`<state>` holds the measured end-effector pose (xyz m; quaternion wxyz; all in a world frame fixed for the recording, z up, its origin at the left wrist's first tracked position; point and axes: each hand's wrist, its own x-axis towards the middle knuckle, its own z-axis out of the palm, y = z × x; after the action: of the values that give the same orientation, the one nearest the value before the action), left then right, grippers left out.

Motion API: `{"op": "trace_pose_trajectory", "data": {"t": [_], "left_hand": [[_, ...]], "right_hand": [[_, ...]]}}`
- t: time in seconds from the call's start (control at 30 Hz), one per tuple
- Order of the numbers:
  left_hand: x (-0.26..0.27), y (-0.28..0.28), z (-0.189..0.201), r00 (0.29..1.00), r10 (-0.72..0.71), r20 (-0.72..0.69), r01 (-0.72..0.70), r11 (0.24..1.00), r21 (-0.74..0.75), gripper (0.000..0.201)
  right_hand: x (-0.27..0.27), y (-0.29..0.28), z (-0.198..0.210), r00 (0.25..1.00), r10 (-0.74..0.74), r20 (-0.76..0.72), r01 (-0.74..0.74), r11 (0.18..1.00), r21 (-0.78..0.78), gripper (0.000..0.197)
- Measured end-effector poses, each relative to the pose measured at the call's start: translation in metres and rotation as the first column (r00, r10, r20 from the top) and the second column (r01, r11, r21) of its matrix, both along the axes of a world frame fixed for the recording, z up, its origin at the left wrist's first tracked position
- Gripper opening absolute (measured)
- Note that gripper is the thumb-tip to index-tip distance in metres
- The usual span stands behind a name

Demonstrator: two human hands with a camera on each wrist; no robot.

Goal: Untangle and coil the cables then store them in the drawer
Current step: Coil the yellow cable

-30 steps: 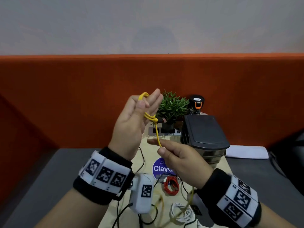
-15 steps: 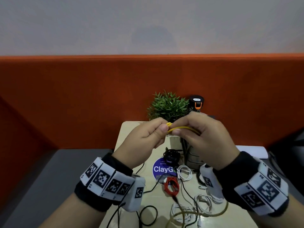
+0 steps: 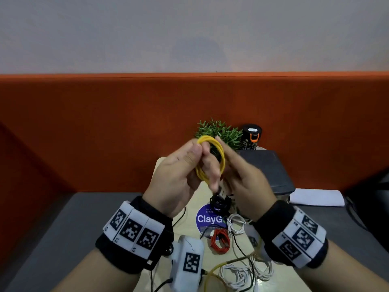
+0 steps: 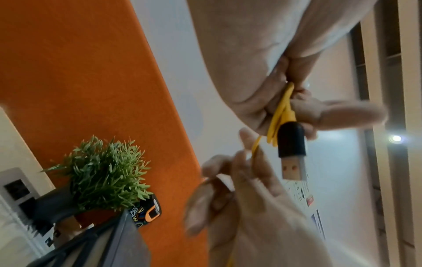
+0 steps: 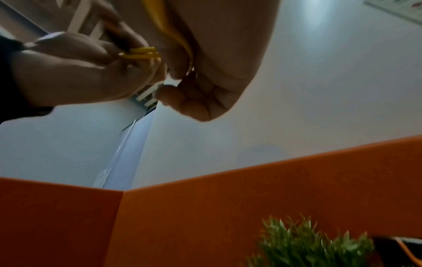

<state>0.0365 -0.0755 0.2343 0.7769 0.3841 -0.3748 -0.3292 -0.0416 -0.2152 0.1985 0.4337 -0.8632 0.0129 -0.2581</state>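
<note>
My left hand (image 3: 189, 163) holds a small coil of yellow cable (image 3: 221, 157) upright in front of me, thumb and fingers pinching its loops. In the left wrist view the coil (image 4: 279, 112) sits in that pinch, and its black USB plug (image 4: 291, 142) hangs below. My right hand (image 3: 242, 178), blurred, is against the coil's right side with the yellow strand running through its curled fingers (image 5: 194, 106). The rest of the yellow cable (image 3: 219, 267) trails down onto the table. The dark grey drawer unit (image 3: 271, 171) stands behind my right hand; its front is hidden.
On the narrow beige table (image 3: 160, 165) lie a red coiled cable (image 3: 220, 241), a black coil (image 3: 220, 202), white cables (image 3: 236, 224) and thin black leads. A potted plant (image 3: 219, 131) and a black can (image 3: 251, 135) stand at the back. Orange partition behind.
The yellow cable has gone from a single loop with a hanging strand to a coil with more turns in my left hand. Both hands dropped together, then rose again.
</note>
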Motion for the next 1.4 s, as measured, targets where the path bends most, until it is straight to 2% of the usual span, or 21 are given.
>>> {"op": "trace_pose_trajectory", "data": {"t": [0.07, 0.13, 0.2, 0.3, 0.4, 0.47, 0.57, 0.67, 0.73, 0.83, 0.9, 0.93, 0.97, 1.03, 1.07, 1.1, 1.13, 1.2, 1.23, 1.33, 1.4], "left_hand": [[0.002, 0.000, 0.003, 0.998, 0.029, -0.061, -0.032, 0.998, -0.046, 0.023], [0.001, 0.000, 0.004, 0.995, 0.067, -0.077, -0.072, 0.995, -0.067, 0.023], [-0.001, -0.002, 0.006, 0.989, 0.135, -0.063, -0.138, 0.989, -0.053, 0.023], [-0.003, -0.005, 0.004, 0.971, 0.238, 0.006, -0.238, 0.971, -0.002, 0.024], [-0.004, -0.005, -0.002, 0.933, 0.321, 0.164, -0.333, 0.942, 0.050, 0.023], [-0.002, -0.004, -0.008, 0.828, 0.387, 0.406, -0.457, 0.885, 0.090, 0.026], [0.007, 0.002, -0.016, 0.584, 0.325, 0.744, -0.597, 0.793, 0.122, 0.027], [0.013, 0.005, -0.022, 0.403, 0.172, 0.899, -0.636, 0.759, 0.140, 0.029], [0.014, 0.007, -0.022, 0.354, 0.146, 0.924, -0.636, 0.762, 0.123, 0.036], [0.017, 0.013, -0.019, 0.414, 0.062, 0.908, -0.530, 0.828, 0.185, 0.045], [0.021, 0.018, -0.017, 0.419, -0.021, 0.908, -0.502, 0.828, 0.250, 0.049], [0.023, 0.020, -0.016, 0.417, -0.058, 0.907, -0.506, 0.814, 0.285, 0.048], [0.025, 0.022, -0.015, 0.422, -0.088, 0.903, -0.508, 0.801, 0.316, 0.045], [0.026, 0.025, -0.014, 0.447, -0.114, 0.887, -0.493, 0.796, 0.351, 0.036], [0.024, 0.026, -0.015, 0.466, -0.105, 0.879, -0.480, 0.804, 0.350, 0.035], [0.022, 0.026, -0.016, 0.509, -0.090, 0.856, -0.456, 0.816, 0.356, 0.033], [0.018, 0.026, -0.017, 0.594, -0.064, 0.802, -0.412, 0.832, 0.372, 0.031], [0.011, 0.023, -0.017, 0.814, -0.006, 0.581, -0.256, 0.894, 0.367, 0.023], [0.007, 0.020, -0.015, 0.882, 0.001, 0.472, -0.178, 0.926, 0.332, 0.021], [0.000, 0.012, -0.013, 0.955, -0.010, 0.297, -0.048, 0.981, 0.188, 0.024], [-0.003, 0.007, -0.012, 0.983, -0.012, 0.183, -0.005, 0.996, 0.092, 0.026]], "right_hand": [[-0.001, 0.007, -0.010, 0.988, 0.036, -0.147, -0.036, 0.999, 0.005, 0.050], [-0.003, 0.016, -0.014, 0.966, 0.097, -0.239, -0.094, 0.995, 0.026, 0.020], [-0.005, 0.024, -0.015, 0.943, 0.168, -0.288, -0.132, 0.982, 0.138, 0.009], [-0.008, 0.028, -0.010, 0.919, 0.242, -0.311, -0.157, 0.949, 0.272, 0.031], [-0.012, 0.027, -0.004, 0.900, 0.276, -0.336, -0.171, 0.935, 0.310, 0.039], [-0.015, 0.026, -0.001, 0.895, 0.302, -0.329, -0.193, 0.926, 0.325, 0.032], [-0.021, 0.026, 0.003, 0.906, 0.332, -0.263, -0.216, 0.897, 0.386, 0.015], [-0.025, 0.026, 0.007, 0.906, 0.380, -0.190, -0.253, 0.842, 0.477, 0.011], [-0.027, 0.023, 0.009, 0.877, 0.455, -0.153, -0.306, 0.775, 0.553, 0.011], [-0.029, 0.018, 0.009, 0.825, 0.558, -0.092, -0.372, 0.658, 0.655, 0.013], [-0.029, 0.014, 0.007, 0.823, 0.557, -0.113, -0.354, 0.658, 0.664, 0.012], [-0.028, 0.012, 0.006, 0.844, 0.518, -0.140, -0.329, 0.706, 0.628, 0.012], [-0.027, 0.009, 0.006, 0.881, 0.444, -0.166, -0.296, 0.790, 0.538, 0.013], [-0.026, 0.004, 0.011, 0.965, 0.219, -0.144, -0.186, 0.959, 0.212, 0.011], [-0.025, 0.001, 0.014, 0.988, 0.134, -0.081, -0.126, 0.988, 0.092, 0.008], [-0.023, -0.001, 0.018, 0.996, 0.088, -0.018, -0.086, 0.994, 0.066, 0.005], [-0.022, -0.003, 0.020, 0.997, 0.067, 0.034, -0.070, 0.993, 0.093, 0.003], [-0.016, -0.005, 0.020, 0.995, 0.043, 0.092, -0.055, 0.989, 0.137, 0.005], [-0.014, -0.005, 0.017, 0.994, 0.030, 0.106, -0.047, 0.986, 0.162, 0.009], [-0.008, 0.003, 0.007, 0.994, 0.033, 0.102, -0.065, 0.943, 0.327, 0.024], [-0.006, 0.013, -0.001, 0.992, 0.106, 0.065, -0.125, 0.874, 0.470, 0.028]]}}
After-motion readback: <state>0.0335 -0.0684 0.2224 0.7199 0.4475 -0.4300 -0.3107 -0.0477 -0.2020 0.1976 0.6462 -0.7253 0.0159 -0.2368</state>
